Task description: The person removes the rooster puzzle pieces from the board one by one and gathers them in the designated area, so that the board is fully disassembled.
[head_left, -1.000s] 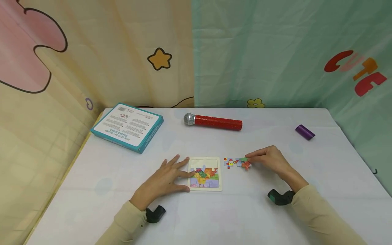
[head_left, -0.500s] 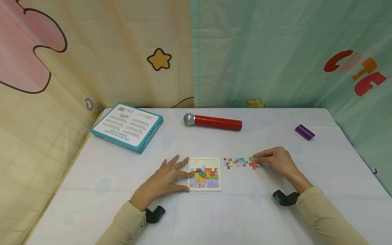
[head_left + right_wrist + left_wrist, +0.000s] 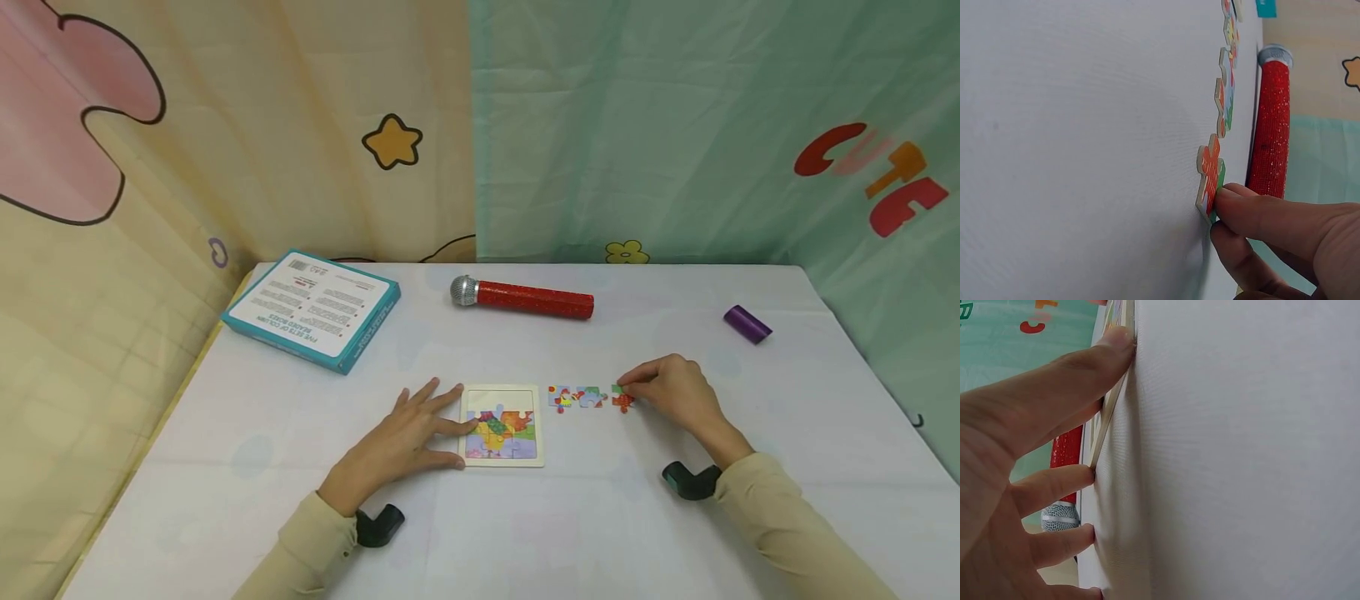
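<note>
My left hand has its fingers spread, with thumb and index fingertips along the left edge of a square puzzle tray. The tray's lower part is filled with colourful joined pieces; its upper strip shows pale board. Between thumb and index finger, my right hand pinches the edge of a red and green jigsaw piece at the table surface. To its left lie two more jigsaw pieces in a row, a blue and green one and one with a yellow figure.
Behind the tray lies a red toy microphone with a silver head. A teal-edged white box sits at the back left, and a purple cylinder at the back right. Curtains stand behind the white table.
My right hand has drawn the red and green piece to the right, off the blue and green one, leaving a gap between them. The left hand and tray have stayed put.
</note>
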Tool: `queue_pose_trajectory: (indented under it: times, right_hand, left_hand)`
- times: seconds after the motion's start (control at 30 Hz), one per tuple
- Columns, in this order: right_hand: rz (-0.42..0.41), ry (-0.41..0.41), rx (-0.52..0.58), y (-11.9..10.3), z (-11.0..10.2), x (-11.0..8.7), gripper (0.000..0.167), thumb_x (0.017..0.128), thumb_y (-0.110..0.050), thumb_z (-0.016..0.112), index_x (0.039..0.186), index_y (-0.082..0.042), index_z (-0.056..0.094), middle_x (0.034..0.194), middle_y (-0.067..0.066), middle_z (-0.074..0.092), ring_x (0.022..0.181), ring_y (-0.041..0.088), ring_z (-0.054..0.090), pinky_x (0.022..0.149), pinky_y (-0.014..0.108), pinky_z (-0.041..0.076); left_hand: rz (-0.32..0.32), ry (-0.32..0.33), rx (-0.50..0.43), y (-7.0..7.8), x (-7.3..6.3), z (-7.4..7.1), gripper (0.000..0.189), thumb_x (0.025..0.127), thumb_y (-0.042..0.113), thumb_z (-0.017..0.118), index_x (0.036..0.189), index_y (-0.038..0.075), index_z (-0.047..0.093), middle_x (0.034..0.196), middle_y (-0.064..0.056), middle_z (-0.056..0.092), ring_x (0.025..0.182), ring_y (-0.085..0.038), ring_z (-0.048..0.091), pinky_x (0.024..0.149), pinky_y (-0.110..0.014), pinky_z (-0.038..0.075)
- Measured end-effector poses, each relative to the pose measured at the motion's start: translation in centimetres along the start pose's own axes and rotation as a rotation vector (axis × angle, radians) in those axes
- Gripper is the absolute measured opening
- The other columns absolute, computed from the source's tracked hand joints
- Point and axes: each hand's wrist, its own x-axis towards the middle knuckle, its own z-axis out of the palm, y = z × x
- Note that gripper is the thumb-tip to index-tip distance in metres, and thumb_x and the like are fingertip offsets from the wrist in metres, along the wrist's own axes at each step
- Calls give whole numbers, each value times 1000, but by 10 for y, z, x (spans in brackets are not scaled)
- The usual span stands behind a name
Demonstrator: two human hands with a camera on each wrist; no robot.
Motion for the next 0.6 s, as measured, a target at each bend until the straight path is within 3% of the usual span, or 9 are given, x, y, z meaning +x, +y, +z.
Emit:
queue_pose_trajectory:
  times: [0.33,0.6]
  right_hand:
    - [-88,50,20,1,3,1,13,88,-13,71,96,-9,80,108,17,72,111,38,58,87,49,46]
    - [-166,65,65,-13,15,2,15,88,-11,70,100,-7,79,103,12,72,66,20,52,56,29,41]
  left_hand:
    - [-8,11,-3,0,1,0,53,75,36,85,123,22,70,153,-12,39,146,-43,17,110,-70,12]
    - [3,33,-32,-1,1,1,63,73,35,86,131,20,66,151,-10,44,145,-45,19,109,-72,12]
